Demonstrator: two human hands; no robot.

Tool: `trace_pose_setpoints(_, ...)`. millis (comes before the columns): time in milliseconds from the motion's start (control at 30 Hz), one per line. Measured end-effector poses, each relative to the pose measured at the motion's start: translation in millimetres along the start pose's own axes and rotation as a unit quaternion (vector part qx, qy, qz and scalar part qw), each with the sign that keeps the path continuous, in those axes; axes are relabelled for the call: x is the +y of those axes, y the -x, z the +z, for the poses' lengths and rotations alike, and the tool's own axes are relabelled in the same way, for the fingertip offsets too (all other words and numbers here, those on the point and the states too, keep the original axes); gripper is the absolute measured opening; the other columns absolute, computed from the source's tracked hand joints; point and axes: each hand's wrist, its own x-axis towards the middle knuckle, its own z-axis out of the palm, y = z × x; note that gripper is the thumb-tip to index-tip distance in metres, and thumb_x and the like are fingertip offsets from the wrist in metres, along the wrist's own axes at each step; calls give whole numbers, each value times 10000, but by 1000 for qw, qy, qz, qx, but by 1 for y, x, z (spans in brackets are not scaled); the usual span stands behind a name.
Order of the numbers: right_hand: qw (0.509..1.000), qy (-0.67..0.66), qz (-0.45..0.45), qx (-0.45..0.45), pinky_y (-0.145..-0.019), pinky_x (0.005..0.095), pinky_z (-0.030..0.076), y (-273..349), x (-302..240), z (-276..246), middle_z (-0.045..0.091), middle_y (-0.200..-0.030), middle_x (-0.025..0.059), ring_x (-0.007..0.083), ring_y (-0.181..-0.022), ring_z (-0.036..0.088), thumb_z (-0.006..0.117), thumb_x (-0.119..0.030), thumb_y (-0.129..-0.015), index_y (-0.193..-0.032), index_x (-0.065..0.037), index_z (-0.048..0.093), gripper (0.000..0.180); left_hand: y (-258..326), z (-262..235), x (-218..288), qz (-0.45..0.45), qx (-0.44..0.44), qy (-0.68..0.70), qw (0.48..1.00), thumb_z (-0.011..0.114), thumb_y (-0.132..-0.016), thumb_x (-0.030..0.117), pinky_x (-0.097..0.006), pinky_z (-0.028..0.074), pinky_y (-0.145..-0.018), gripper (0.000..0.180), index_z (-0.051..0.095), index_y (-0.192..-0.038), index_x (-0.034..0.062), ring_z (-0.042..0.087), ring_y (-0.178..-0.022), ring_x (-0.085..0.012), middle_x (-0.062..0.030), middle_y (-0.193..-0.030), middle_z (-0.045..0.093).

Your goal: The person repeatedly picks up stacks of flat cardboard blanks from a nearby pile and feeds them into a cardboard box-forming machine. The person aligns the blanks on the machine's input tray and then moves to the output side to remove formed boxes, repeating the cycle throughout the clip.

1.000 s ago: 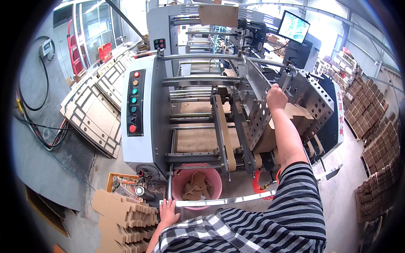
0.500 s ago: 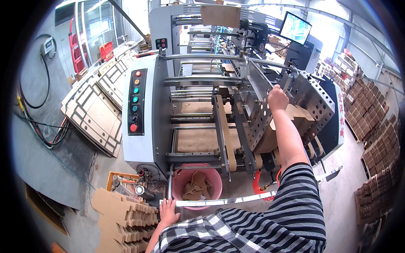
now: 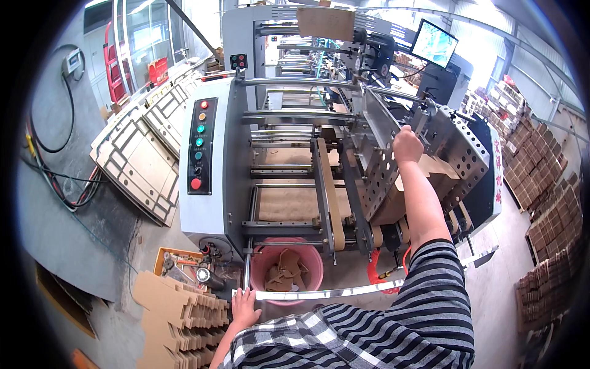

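Observation:
My left hand (image 3: 244, 309) rests on the left end of a shiny metal rail (image 3: 326, 293), its fingers stretched out over the edge. My right arm reaches far forward into a large grey machine (image 3: 212, 154). There my right hand (image 3: 407, 146) is closed in a fist at the upper edge of a perforated metal side plate (image 3: 376, 178). Whatever lies inside its fingers is hidden. Brown cardboard (image 3: 393, 206) stands between this plate and a second perforated plate (image 3: 464, 157), partly covered by my forearm.
A pink tub (image 3: 318, 270) of cardboard scraps sits under the machine's front. Stacked cardboard blanks (image 3: 163, 307) stand at the lower left, beside a yellow tool tray (image 3: 161, 261). A button panel (image 3: 200, 147) is on the left housing. Bundled cardboard stacks (image 3: 534, 154) line the right.
The view has shifted slightly, so the machine sits a little further right. Both hands stay at the same places; the right fist remains at the plate's edge.

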Motion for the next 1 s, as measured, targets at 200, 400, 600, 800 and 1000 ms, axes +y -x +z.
trace_pose_setpoints(200, 1000, 0, -4, 7, -610, 413, 549, -1, 2, 4, 676, -807, 129, 296, -719, 685, 530, -216, -867, -884, -64, 524, 153, 1, -5, 4, -10, -12, 12, 1000, 742, -698, 275, -509, 181, -1123, 744, 442, -1355, 97, 241, -1381, -366, -136, -1431, 383)
trace_pose_setpoints(400, 1000, 7, -4, 9, -603, 416, 548, -1, 2, 5, 673, -798, 133, 302, -709, 683, 521, -219, -875, -879, -66, 520, 153, 1, 2, 0, -10, -4, 10, 1000, 748, -692, 291, -511, 187, -1119, 760, 439, -1362, 110, 242, -1381, -367, -137, -1438, 379)
trace_pose_setpoints(600, 1000, 9, -8, 10, -598, 409, 550, -1, 2, 5, 672, -797, 133, 303, -701, 682, 520, -215, -876, -885, -62, 519, 154, 0, 10, -5, -3, 4, 2, 1000, 766, -666, 313, -525, 200, -1108, 800, 434, -1370, 127, 244, -1377, -382, -146, -1442, 378)
trace_pose_setpoints(800, 1000, -17, -1, 15, -622, 442, 541, 0, 2, 4, 672, -786, 162, 342, -715, 674, 517, -221, -879, -869, -59, 523, 162, 0, 8, -4, -8, 1, 4, 1000, 765, -674, 313, -516, 194, -1115, 799, 431, -1375, 126, 231, -1385, -371, -144, -1445, 374)
trace_pose_setpoints(1000, 1000, -12, -4, 17, -611, 438, 543, 0, 2, 4, 670, -778, 160, 338, -704, 674, 515, -219, -882, -865, -60, 523, 160, 1, 6, -3, -8, 4, 6, 1000, 767, -672, 305, -515, 195, -1115, 795, 434, -1370, 122, 238, -1382, -372, -144, -1443, 377)
